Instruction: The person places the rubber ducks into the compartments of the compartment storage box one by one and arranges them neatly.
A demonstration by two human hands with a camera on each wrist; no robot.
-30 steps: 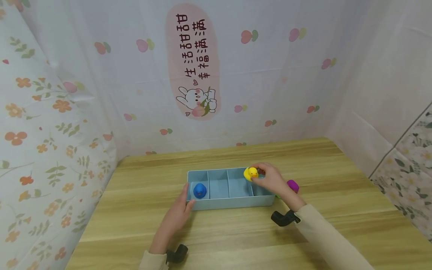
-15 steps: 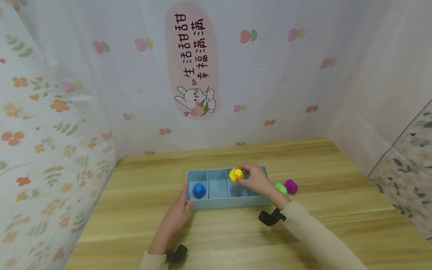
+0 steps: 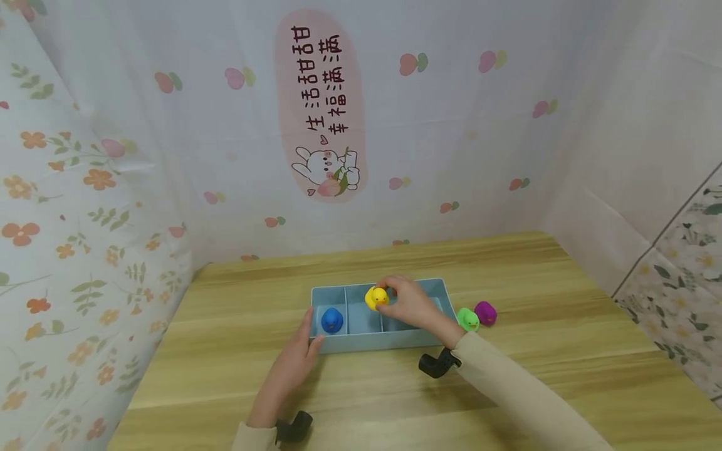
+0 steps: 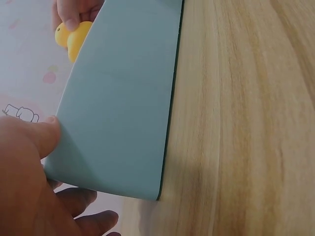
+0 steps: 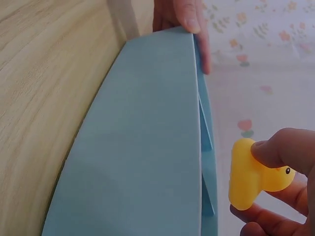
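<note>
A pale blue box (image 3: 361, 343) with several compartments in a row lies on the table. My left hand (image 3: 296, 354) rests against its left end, fingers along the end wall and thumb at the front corner, also visible in the left wrist view. A blue rubber duck (image 3: 331, 320) sits in the leftmost compartment. Between thumb and fingers, my right hand (image 3: 414, 305) pinches a yellow rubber duck (image 3: 376, 298) over the second compartment from the left. The right wrist view shows that yellow duck (image 5: 246, 174) above the rim, apart from the box.
Just beyond the box's right end, a green rubber duck (image 3: 468, 319) and a purple rubber duck (image 3: 486, 313) stand side by side on the wooden table (image 3: 541, 363). Patterned cloth (image 3: 479, 138) hangs behind the table and on both sides.
Holding the yellow duck, my right hand has moved left along the box to the second compartment. The green duck, mostly covered before, is now visible. My left hand has stayed at the left end.
</note>
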